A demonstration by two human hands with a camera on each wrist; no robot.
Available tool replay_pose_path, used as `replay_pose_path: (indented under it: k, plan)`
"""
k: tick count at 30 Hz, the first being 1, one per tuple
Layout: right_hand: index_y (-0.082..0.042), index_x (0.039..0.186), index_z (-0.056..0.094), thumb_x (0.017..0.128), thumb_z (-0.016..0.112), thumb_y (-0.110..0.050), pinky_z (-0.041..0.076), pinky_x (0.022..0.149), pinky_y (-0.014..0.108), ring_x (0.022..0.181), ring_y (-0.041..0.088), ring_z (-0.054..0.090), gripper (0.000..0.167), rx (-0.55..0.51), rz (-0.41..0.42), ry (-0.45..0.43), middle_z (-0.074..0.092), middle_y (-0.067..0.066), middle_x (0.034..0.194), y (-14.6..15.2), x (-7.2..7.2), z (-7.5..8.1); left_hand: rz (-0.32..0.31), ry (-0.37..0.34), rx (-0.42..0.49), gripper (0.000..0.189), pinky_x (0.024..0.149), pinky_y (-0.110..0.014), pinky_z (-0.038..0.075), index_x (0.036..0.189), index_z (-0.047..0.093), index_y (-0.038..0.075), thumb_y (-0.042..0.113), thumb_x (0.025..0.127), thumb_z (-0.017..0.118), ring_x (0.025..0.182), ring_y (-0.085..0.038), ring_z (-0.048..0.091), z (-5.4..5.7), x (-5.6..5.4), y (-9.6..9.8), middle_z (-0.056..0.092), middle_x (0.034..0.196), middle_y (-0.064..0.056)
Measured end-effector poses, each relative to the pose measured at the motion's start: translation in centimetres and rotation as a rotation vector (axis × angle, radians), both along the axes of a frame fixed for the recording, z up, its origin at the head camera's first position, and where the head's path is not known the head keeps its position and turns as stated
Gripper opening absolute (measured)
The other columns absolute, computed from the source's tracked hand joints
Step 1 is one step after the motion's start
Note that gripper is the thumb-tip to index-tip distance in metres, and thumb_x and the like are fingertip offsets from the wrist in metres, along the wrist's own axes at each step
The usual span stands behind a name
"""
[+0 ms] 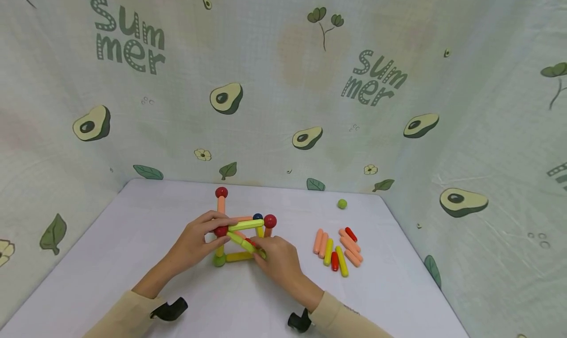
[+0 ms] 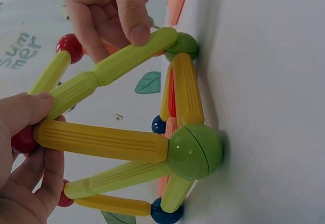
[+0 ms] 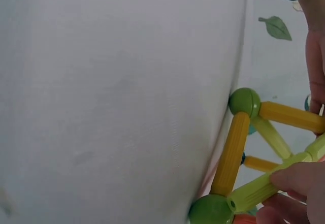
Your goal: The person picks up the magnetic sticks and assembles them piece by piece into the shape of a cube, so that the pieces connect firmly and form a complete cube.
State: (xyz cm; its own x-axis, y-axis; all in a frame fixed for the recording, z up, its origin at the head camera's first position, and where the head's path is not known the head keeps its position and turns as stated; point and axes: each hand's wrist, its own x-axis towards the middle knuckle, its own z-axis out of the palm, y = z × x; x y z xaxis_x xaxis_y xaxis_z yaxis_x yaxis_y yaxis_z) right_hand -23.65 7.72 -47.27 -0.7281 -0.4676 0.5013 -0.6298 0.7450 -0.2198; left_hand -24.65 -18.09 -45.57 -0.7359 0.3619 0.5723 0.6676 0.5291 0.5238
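Note:
A frame of toy building sticks and balls stands on the table. My left hand (image 1: 188, 247) grips a red ball (image 2: 23, 140) at its upper corner, the thumb lying over a stick end. From that ball a jointed yellow-green stick (image 2: 132, 61) slants down towards a green ball (image 3: 210, 211). My right hand (image 1: 283, 261) pinches this stick near its lower end; whether that end touches the green ball I cannot tell. A yellow stick (image 2: 101, 140) runs from the red ball to another green ball (image 2: 195, 152). The far side is partly hidden by the hands.
Loose pink, yellow and red sticks (image 1: 328, 252) lie on the table to the right of the frame. Farther back is a single green ball (image 1: 342, 203). Printed cloth (image 1: 266, 57) hangs behind and beside the white table (image 1: 146, 220).

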Motion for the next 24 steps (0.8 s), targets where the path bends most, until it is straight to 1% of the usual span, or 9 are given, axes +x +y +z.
replay_pose_path:
  k: [3,7,10,16,21,24]
  plan:
    - [-0.015,0.116,0.082,0.088,0.09,-0.02,0.056,0.072,0.016,0.079,0.008,0.071,0.03,0.015,0.017,0.031,0.081,-0.003,0.098,-0.1,-0.1,-0.1,0.002,0.001,0.002,0.053,0.086,-0.022,0.06,0.135,0.074,0.018,0.008,0.085,0.09,0.106,-0.01,0.065,0.0,0.0,0.0,0.066,0.123,0.008]
    - [-0.013,0.114,0.082,0.087,0.091,-0.016,0.057,0.075,0.016,0.081,0.008,0.073,0.029,-0.015,0.039,0.041,0.08,-0.002,0.098,-0.1,-0.3,-0.3,0.01,0.017,0.003,0.05,0.084,-0.02,0.059,0.132,0.075,0.015,0.009,0.084,0.09,0.103,-0.008,0.065,0.0,-0.1,-0.1,0.067,0.123,0.007]
    - [-0.013,0.114,0.082,0.086,0.091,-0.013,0.058,0.077,0.017,0.083,0.009,0.074,0.029,-0.029,0.049,0.056,0.08,-0.001,0.099,-0.2,-0.5,-0.3,0.022,0.025,-0.006,0.049,0.084,-0.02,0.059,0.132,0.075,0.015,0.011,0.085,0.09,0.104,-0.008,0.065,-0.1,-0.1,-0.1,0.068,0.123,0.007]
    - [-0.012,0.116,0.081,0.086,0.091,-0.013,0.059,0.081,0.019,0.089,0.011,0.077,0.031,-0.021,0.061,0.083,0.081,-0.001,0.104,-0.4,-0.8,-0.7,0.035,0.029,-0.013,0.049,0.085,-0.021,0.059,0.132,0.075,0.018,0.012,0.085,0.09,0.104,-0.008,0.065,-0.3,0.0,-0.1,0.068,0.123,0.007]
    - [-0.012,0.116,0.08,0.086,0.091,-0.011,0.06,0.081,0.02,0.088,0.01,0.077,0.032,-0.022,0.069,0.102,0.081,0.0,0.104,-0.4,-1.0,-0.9,0.038,0.039,-0.006,0.05,0.087,-0.019,0.058,0.13,0.076,0.018,0.01,0.083,0.09,0.104,-0.008,0.065,-0.3,-0.1,-0.1,0.068,0.123,0.008]
    - [-0.013,0.114,0.08,0.087,0.09,-0.011,0.06,0.079,0.02,0.088,0.01,0.076,0.029,-0.028,0.063,0.095,0.081,-0.001,0.102,-0.4,-1.3,-0.9,0.037,0.057,-0.008,0.05,0.087,-0.018,0.057,0.13,0.076,0.019,0.009,0.083,0.091,0.104,-0.008,0.065,-0.3,-0.1,0.0,0.068,0.123,0.008]
